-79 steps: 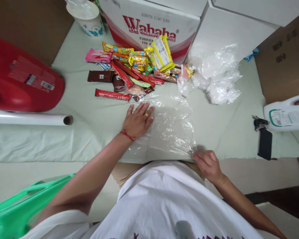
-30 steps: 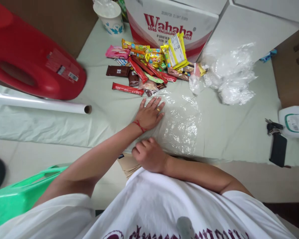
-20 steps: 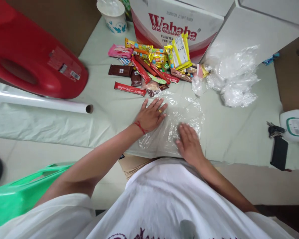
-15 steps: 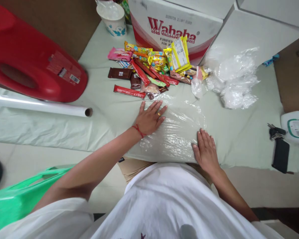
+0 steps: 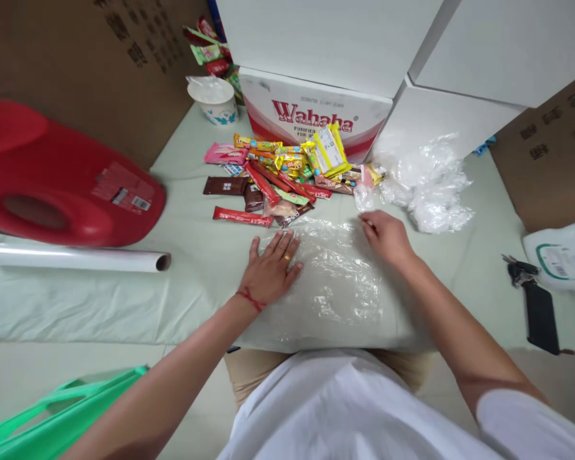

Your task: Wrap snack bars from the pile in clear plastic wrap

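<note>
A sheet of clear plastic film (image 5: 338, 281) lies spread and wrinkled on the table in front of me. My left hand (image 5: 269, 268) rests flat on its left side, fingers spread, with a ring and a red string bracelet. At the film's far right corner my right hand (image 5: 386, 237) is closed, thumb and fingers pinched on the film's edge. Just beyond the film is a heap of wrapped snacks: red stick packs (image 5: 242, 216), dark brown packets (image 5: 224, 186) and yellow packets (image 5: 328, 152). Crumpled clear plastic (image 5: 429, 185) sits beyond my right hand.
A red jug (image 5: 76, 185) and a roll of film (image 5: 76, 257) are at the left. A paper cup (image 5: 214, 102) stands before cardboard boxes (image 5: 311, 118). Keys with a black case (image 5: 539, 316) and a white bottle (image 5: 565, 252) lie right. A green bag (image 5: 62, 415) hangs below.
My right hand has moved away from my body, from lying open at the film's near right side to a pinch at its far right corner. My left hand stays flat. The view has tilted up.
</note>
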A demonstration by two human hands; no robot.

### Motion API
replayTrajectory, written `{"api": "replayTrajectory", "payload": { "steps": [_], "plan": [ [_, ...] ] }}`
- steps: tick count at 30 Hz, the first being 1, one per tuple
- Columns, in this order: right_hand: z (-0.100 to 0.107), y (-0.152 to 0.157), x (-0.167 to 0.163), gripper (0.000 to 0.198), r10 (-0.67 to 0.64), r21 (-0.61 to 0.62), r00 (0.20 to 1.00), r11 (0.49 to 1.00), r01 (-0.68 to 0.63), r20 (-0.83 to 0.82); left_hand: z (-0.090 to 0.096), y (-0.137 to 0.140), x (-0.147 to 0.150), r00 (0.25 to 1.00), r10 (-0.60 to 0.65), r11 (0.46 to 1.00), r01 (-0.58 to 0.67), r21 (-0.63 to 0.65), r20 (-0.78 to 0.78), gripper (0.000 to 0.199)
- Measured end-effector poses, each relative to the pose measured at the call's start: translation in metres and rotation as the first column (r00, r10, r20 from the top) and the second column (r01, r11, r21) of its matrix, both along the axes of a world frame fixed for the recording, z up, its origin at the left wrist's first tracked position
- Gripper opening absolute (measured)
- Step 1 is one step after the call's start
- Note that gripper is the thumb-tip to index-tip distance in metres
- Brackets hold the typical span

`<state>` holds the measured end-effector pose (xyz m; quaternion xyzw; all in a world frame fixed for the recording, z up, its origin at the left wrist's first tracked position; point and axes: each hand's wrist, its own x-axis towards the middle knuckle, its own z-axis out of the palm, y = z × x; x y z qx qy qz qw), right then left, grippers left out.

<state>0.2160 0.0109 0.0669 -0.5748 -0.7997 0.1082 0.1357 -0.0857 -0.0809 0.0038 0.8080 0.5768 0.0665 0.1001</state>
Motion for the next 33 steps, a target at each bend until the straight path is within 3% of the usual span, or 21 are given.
{"api": "replayTrajectory", "payload": {
  "steps": [4, 8, 11, 16, 20, 23, 25, 29, 33],
  "plan": [
    [-0.002, 0.084, -0.060, 0.057, 0.039, -0.028, 0.974, 0.999, -0.034, 0.221, 0.002, 0.000, 0.000, 1.000, -0.005, 1.000, 0.005, -0.006, -0.008, 0.063],
    [-0.003, 0.120, -0.080, 0.052, 0.070, -0.107, 0.922, 0.994, -0.032, 0.380, 0.002, -0.002, 0.000, 1.000, 0.003, 1.000, -0.004, 0.012, 0.024, 0.062],
    [0.000, 0.124, -0.075, 0.039, 0.067, -0.110, 0.920, 0.994, -0.027, 0.386, 0.001, -0.002, 0.000, 0.998, 0.008, 1.000, -0.009, 0.024, 0.061, 0.061],
    [0.008, 0.125, -0.071, 0.036, -0.005, -0.132, 0.976, 0.991, 0.034, 0.216, -0.001, -0.003, -0.001, 0.996, 0.007, 0.999, -0.011, 0.040, 0.090, 0.062],
    [0.007, 0.128, -0.088, 0.039, 0.096, -0.108, 0.986, 0.991, -0.082, 0.138, 0.000, -0.003, -0.001, 0.997, 0.007, 1.000, -0.009, 0.030, 0.076, 0.062],
    [-0.001, 0.127, -0.103, 0.039, 0.236, -0.128, 0.955, 0.968, -0.215, 0.182, 0.000, -0.003, 0.000, 0.997, 0.010, 0.999, -0.013, 0.030, 0.070, 0.061],
    [-0.006, 0.123, -0.111, 0.039, 0.262, -0.134, 0.933, 0.963, -0.235, 0.246, 0.000, -0.003, 0.000, 0.998, 0.012, 0.999, -0.014, 0.036, 0.069, 0.061],
    [-0.007, 0.109, -0.114, 0.039, 0.200, -0.124, 0.913, 0.978, -0.166, 0.355, -0.001, -0.003, 0.000, 0.998, 0.001, 0.999, -0.003, 0.033, 0.060, 0.068],
    [0.007, 0.091, -0.089, 0.036, 0.136, -0.153, 0.885, 0.985, -0.075, 0.445, 0.001, -0.003, 0.001, 0.998, 0.011, 1.000, -0.013, 0.023, 0.062, 0.070]
  ]
}}
